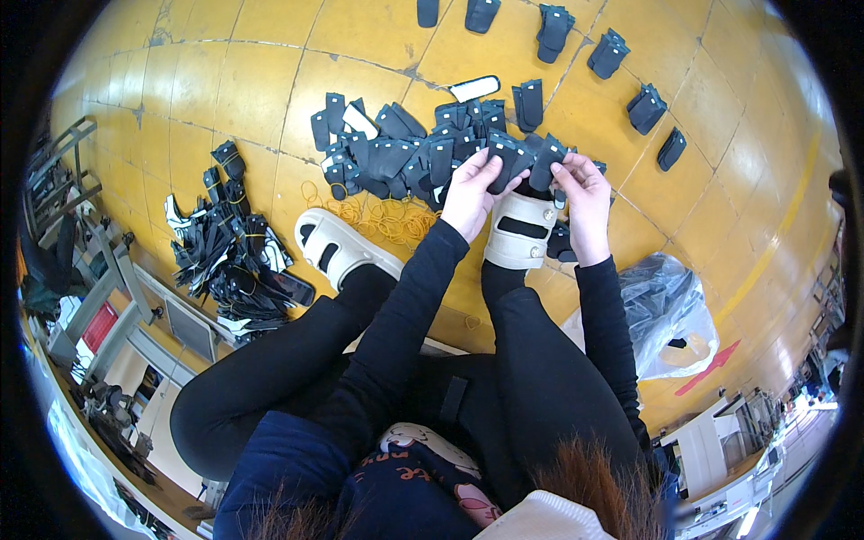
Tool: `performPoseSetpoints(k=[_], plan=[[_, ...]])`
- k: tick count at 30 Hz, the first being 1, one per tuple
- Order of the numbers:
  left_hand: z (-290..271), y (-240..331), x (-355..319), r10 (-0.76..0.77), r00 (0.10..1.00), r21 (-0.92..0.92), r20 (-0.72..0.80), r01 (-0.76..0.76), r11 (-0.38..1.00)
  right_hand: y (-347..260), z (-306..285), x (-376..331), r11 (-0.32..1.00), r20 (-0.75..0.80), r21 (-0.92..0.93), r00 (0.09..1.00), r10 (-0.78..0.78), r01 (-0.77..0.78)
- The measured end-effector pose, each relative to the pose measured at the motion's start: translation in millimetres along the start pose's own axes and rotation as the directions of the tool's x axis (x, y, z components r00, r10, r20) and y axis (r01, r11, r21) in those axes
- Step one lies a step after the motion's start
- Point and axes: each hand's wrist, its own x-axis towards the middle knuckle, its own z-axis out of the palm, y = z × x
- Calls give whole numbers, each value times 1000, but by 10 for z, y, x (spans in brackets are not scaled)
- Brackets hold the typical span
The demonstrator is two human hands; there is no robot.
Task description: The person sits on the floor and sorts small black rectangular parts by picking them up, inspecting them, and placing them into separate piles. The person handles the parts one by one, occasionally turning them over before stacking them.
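Note:
Above my right foot, both hands are raised and closed on black, tongue-shaped fabric pieces with small pale tags. My left hand (472, 193) grips a few overlapping black fabric pieces (507, 160) between thumb and fingers. Close beside it, my right hand (585, 200) pinches a single black fabric piece (546, 164) by its edge. Just beyond my hands, a loose heap of similar pieces (389, 155) lies on the floor, with a few showing white undersides. Yellow rubber bands (387, 219) are scattered between that heap and my left foot.
Small stacks of black pieces (608, 54) stand apart along the far right of the yellow floor (270, 72). A banded black-and-white pile (236, 256) lies left, with a phone (292, 288) beside it. A clear plastic bag (670, 315) rests right. Metal frames (135, 270) stand far left.

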Motion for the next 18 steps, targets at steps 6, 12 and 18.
performPoseSetpoints(k=[6,12,18], plan=[[-16,58,20,-54,998,-222,7,55,974,-83,85,-71,997,127,73,992,19,-28],[25,48,-13,35,999,-94,-10,-36,995,-79,216,-90,1000,183,5,983,27,-29],[43,42,-27,48,999,-90,-15,-49,995,-31,365,-105,997,125,-52,991,-47,54]])
